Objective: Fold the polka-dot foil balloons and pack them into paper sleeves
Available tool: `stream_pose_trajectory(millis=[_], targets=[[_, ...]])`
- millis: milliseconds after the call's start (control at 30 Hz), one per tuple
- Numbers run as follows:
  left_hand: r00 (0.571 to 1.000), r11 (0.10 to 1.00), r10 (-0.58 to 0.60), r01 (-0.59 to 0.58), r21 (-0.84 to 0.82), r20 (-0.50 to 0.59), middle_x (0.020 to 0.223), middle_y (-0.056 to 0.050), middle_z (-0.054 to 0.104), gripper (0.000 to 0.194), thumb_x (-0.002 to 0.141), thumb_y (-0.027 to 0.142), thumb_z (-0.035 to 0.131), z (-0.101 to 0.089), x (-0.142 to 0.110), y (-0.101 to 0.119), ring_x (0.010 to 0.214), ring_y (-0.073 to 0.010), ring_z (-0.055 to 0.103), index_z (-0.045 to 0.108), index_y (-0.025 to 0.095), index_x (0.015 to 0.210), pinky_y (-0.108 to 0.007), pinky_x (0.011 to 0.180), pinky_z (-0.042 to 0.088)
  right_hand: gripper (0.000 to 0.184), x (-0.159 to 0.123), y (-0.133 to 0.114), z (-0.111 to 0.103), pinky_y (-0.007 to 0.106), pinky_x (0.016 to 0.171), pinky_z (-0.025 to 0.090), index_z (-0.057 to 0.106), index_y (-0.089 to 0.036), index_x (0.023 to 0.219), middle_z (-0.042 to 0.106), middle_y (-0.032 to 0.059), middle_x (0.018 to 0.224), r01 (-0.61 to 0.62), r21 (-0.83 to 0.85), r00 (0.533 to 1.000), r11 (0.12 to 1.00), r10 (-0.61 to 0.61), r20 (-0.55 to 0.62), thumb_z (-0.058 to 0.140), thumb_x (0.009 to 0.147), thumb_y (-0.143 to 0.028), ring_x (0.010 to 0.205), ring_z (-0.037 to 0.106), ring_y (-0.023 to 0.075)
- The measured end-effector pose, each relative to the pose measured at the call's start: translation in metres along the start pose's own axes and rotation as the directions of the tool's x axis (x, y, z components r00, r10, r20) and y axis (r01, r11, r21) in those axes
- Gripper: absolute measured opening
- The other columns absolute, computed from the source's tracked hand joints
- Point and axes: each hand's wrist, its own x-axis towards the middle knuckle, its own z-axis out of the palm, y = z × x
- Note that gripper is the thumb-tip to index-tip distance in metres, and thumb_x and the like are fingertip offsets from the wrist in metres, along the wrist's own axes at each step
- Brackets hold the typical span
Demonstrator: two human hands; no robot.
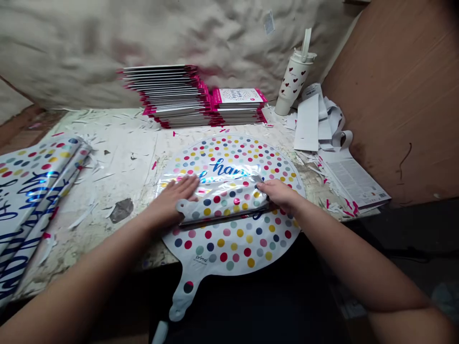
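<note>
Between the spread left hand [175,196] and right hand [281,193], a folded balloon [224,203] is laid crosswise, right end pinched by the latter.

glare on folded balloon [225,200], dim below

- Left hand [175,193]: bare, a little blurred, with slim fingers [184,183] and a plain wrist.
- Right hand [279,193]: bare too, rounded across the back; the fingernails are too small to make out.
- Left forearm [107,253]: uncovered, smooth, narrowing towards the wrist.
- Right forearm [351,248]: uncovered, smooth, fuller towards the elbow, where a skin crease [398,311] runs across.
- Lower body: too dark to make out.
</note>
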Motion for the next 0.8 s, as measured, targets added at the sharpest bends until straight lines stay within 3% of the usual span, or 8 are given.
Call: stream_pose_trajectory(millis=[100,167,267,367,433,533,700,800], targets=[[0.928,0.960,-0.276,0.252,-0.124,-0.249,0.144,-0.008,0.033,0.052,0.094,0.037,0.019,-0.012,-0.018,0.003,0.133,-0.0242,0.028,0.028,0.016,0.140,-0.043,0.107,0.028,0.028,0.011,-0.007,0.005,0.028,0.045,0.047,0.056,-0.017,0.078,0.058,0.0027,0.061,-0.078,-0.041,0.997,0.996,0.077,-0.030,0.051,0.084,-0.044,0.045,0.053,0.0131],[0.893,0.981,-0.190,0.153,-0.122,-0.409,0.146,-0.006,0.030,0.052,0.094,0.038,0.022,-0.011,-0.028,0.029,0.134,-0.0234,0.026,0.024,0.018,0.142,-0.042,0.107,0.028,0.027,0.012,-0.011,0.004,0.028,0.046,0.048,0.056,-0.017,0.081,0.058,0.0023,0.061,-0.103,-0.086,0.994,0.991,0.099,-0.050,0.050,0.085,-0.043,0.045,0.053,0.0130],[0.935,0.973,0.229,-0.226,0.040,-0.270,0.147,-0.010,0.024,0.062,0.091,0.048,0.029,0.008,-0.037,0.075,0.136,-0.0256,0.020,0.024,0.014,0.142,-0.043,0.110,0.022,0.029,0.005,-0.015,0.001,0.031,0.053,0.051,0.059,-0.016,0.087,0.062,0.0061,0.068,-0.110,-0.190,0.991,0.976,0.094,-0.094,0.048,0.086,-0.043,0.057,0.060,0.0175],[0.948,0.955,0.292,-0.281,0.093,-0.129,0.147,-0.015,0.021,0.070,0.088,0.056,0.029,0.031,-0.039,0.097,0.136,-0.0279,0.017,0.025,0.010,0.141,-0.044,0.109,0.020,0.035,-0.012,-0.016,0.009,0.041,0.075,0.050,0.057,-0.015,0.108,0.064,0.0153,0.101,-0.045,-0.345,0.975,0.937,-0.034,-0.221,0.046,0.087,-0.041,0.092,0.061,0.0282],[0.953,0.957,0.282,-0.271,0.101,-0.109,0.148,-0.015,0.017,0.071,0.088,0.056,0.028,0.040,-0.039,0.096,0.137,-0.0280,0.014,0.023,0.010,0.142,-0.045,0.109,0.019,0.045,-0.023,-0.012,0.025,0.047,0.096,0.038,0.044,-0.015,0.127,0.049,0.0168,0.130,0.164,-0.599,0.902,0.784,-0.365,-0.231,0.040,0.090,-0.040,0.120,0.044,0.0308],[0.945,0.951,0.304,-0.292,0.106,-0.118,0.148,-0.016,0.015,0.073,0.088,0.057,0.027,0.043,-0.039,0.089,0.137,-0.0286,0.010,0.022,0.009,0.142,-0.046,0.110,0.016,0.061,-0.029,0.001,0.049,0.049,0.110,0.014,0.025,-0.015,0.141,0.023,0.0112,0.148,0.437,-0.841,0.732,0.320,-0.670,0.126,0.033,0.090,-0.047,0.137,0.016,0.0270],[0.945,0.950,0.308,-0.297,0.099,-0.115,0.148,-0.016,0.012,0.073,0.088,0.056,0.027,0.042,-0.040,0.086,0.137,-0.0283,0.009,0.018,0.009,0.143,-0.045,0.110,0.015,0.083,-0.027,0.024,0.038,0.055,0.107,0.017,0.017,-0.006,0.143,0.016,0.0187,0.148,0.273,-0.890,0.868,0.364,-0.492,0.065,0.033,0.084,-0.062,0.136,0.014,0.0323],[0.946,0.948,0.310,-0.301,0.099,-0.090,0.148,-0.016,0.011,0.073,0.088,0.056,0.027,0.041,-0.040,0.086,0.137,-0.0286,0.008,0.018,0.008,0.143,-0.046,0.110,0.015,0.063,-0.036,0.030,0.021,0.051,0.107,0.022,0.030,-0.009,0.139,0.024,0.0173,0.146,0.451,-0.883,0.722,0.133,-0.636,0.273,0.042,0.088,-0.044,0.135,0.020,0.0315]])
